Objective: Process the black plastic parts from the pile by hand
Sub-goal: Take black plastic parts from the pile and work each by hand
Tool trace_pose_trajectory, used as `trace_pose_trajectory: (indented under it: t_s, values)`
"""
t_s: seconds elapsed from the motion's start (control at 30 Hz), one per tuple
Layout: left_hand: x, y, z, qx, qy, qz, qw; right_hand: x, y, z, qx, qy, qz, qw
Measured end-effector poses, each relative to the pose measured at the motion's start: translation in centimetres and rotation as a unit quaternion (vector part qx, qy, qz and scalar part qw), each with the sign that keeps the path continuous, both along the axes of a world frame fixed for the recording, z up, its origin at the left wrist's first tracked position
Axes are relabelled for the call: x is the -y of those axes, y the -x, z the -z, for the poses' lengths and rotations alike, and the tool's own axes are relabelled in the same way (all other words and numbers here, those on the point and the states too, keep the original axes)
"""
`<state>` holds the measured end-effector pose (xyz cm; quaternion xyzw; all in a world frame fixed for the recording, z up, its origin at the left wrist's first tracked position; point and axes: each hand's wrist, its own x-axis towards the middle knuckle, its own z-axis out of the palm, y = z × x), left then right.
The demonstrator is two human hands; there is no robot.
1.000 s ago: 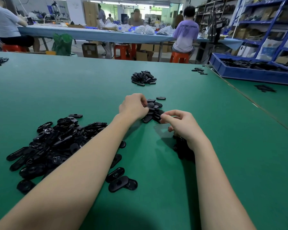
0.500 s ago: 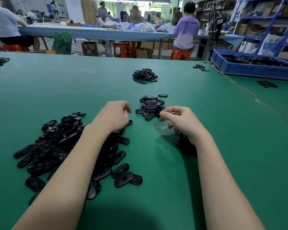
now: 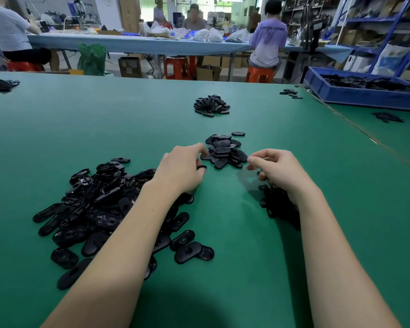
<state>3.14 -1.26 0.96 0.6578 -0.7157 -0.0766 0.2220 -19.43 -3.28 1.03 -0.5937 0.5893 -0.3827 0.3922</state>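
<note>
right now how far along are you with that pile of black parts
Done: a small heap of parts lies just ahead of the hands, with another heap farther back. In hand: the left hand grips a black part; the right hand is curled over dark bits. Left: the big pile under the left arm, clearly the larger share.

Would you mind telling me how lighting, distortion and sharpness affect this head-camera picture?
Head view: wide-angle bending curves the green table edge and stretches the forearms; a soft round shadow falls on the near table; the big pile shows pale glints; parts beneath the right hand merge into dark shadow; the left hand is sharp; distant workers look soft.
</note>
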Motion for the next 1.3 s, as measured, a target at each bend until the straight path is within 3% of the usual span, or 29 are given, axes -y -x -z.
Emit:
trace_pose_trajectory:
  t_s: [0.13,0.3,0.43,0.63,0.77,1.0,1.17,1.3]
  values:
    - [0.0,2.0,-0.5,-0.111,0.010,0.061,0.992,0.2,1.5,0.1,-0.047,0.012,0.035,0.998]
    - [-0.4,3.5,-0.6,-0.196,-0.026,0.092,0.976,0.4,2.5,-0.3,-0.207,-0.028,0.001,0.978]
    - [-0.6,3.6,-0.7,-0.325,-0.057,0.073,0.941,0.4,2.5,-0.6,-0.283,-0.065,-0.028,0.957]
    - [-0.2,3.4,-0.2,-0.448,-0.073,0.027,0.891,0.4,2.1,-0.5,-0.312,-0.067,-0.025,0.947]
    - [-0.2,3.4,-0.2,-0.511,-0.081,0.012,0.856,0.3,1.9,-0.6,-0.278,-0.046,-0.030,0.959]
    - [-0.3,3.7,-0.4,-0.553,-0.102,0.010,0.827,0.1,0.3,-1.0,-0.175,0.006,-0.092,0.980]
    - [-0.3,3.9,-0.3,-0.537,-0.111,-0.004,0.836,-0.4,-0.6,-1.3,-0.067,-0.006,-0.125,0.990]
    - [-0.4,3.9,-0.2,-0.513,-0.109,-0.006,0.851,-0.9,-0.9,-1.8,-0.035,0.006,-0.131,0.991]
